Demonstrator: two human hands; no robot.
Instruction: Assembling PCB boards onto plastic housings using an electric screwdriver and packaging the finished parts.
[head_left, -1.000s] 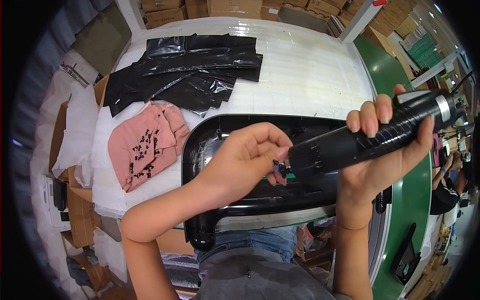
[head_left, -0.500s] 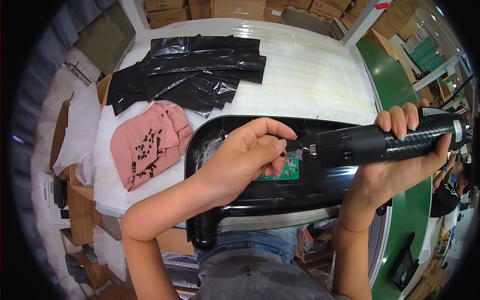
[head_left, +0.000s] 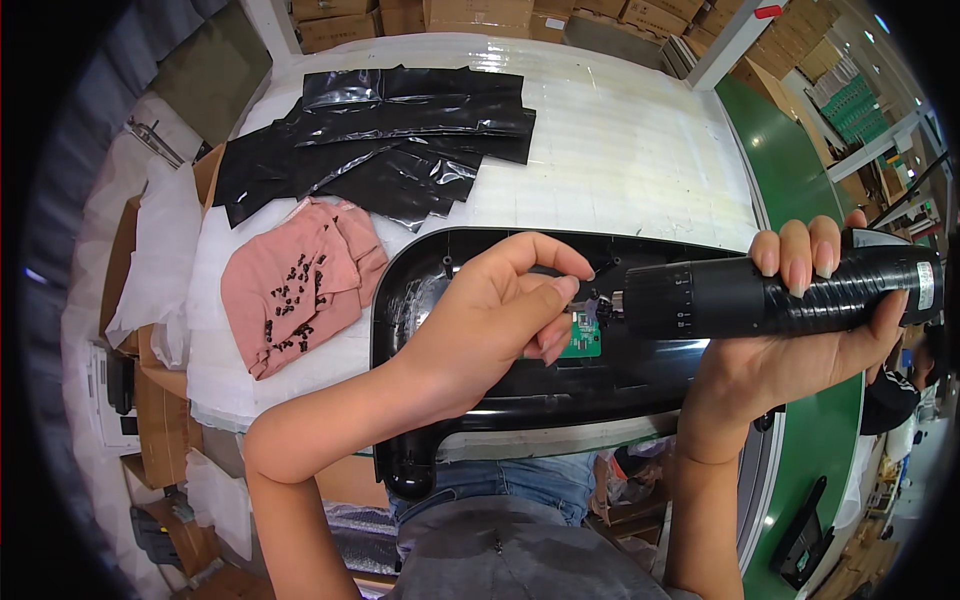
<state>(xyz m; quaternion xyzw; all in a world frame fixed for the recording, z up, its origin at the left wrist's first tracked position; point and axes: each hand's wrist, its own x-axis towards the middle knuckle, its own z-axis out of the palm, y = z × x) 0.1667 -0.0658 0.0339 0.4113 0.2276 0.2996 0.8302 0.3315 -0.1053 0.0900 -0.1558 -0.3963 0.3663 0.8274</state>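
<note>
My right hand (head_left: 775, 365) wraps round a thick black electric screwdriver (head_left: 700, 298), which lies level with its tip pointing left. Around the bit, just beyond the chuck, sits a small dark clump (head_left: 602, 308), perhaps screws. My left hand (head_left: 505, 315) is closed in a pinch right at the bit's end; whatever lies between the fingertips is hidden. Below both hands is a large black plastic housing (head_left: 540, 390) with its hollow side up. Part of a green circuit board (head_left: 587, 345) shows inside it, behind my left fingers.
Left of the housing, a folded pink cloth (head_left: 345, 245) carries several small black screws (head_left: 290, 292). Black plastic sheets or bags (head_left: 400, 125) lie farther back on the white padded table (head_left: 620, 140). A green surface (head_left: 785, 160) runs along the right, with cardboard boxes (head_left: 480, 14) behind the table.
The screwdriver has shifted slightly left, bringing its bit to my left fingertips. A small dark piece seen at those fingertips before is now hidden.
</note>
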